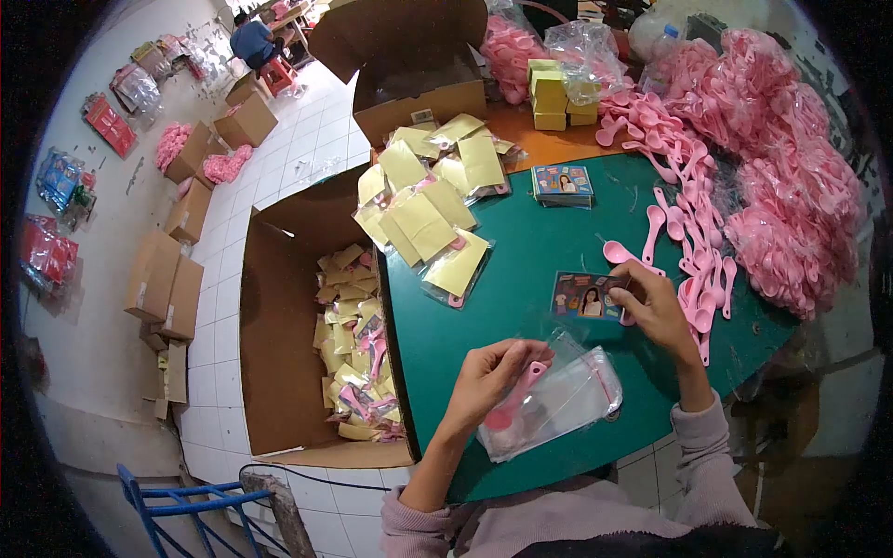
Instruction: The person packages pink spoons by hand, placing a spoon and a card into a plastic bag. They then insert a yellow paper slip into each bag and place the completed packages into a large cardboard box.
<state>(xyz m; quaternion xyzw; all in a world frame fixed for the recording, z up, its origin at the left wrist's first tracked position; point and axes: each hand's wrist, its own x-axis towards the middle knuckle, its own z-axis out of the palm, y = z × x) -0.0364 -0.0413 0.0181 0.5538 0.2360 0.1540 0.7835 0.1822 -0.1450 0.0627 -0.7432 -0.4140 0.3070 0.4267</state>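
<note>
My left hand [493,377] pinches the edge of a clear plastic bag with a pink spoon [510,402] in it, above a stack of clear bags [567,409] at the table's front edge. My right hand [651,302] holds a dark printed card [584,296] by its right end, over the green table [521,260]. Beyond my right hand lie loose pink spoons [656,228]. A small stack of printed cards [562,186] is farther back. To the left is a pile of packed bags with yellow backs [423,223].
A large open cardboard box [288,353] of packed bags stands against the table's left side. Bundled pink spoons [781,177] are heaped at the right. Yellow card blocks [549,93] sit at the back. A blue metal frame [195,493] is at lower left. Far off, a person [251,42] sits.
</note>
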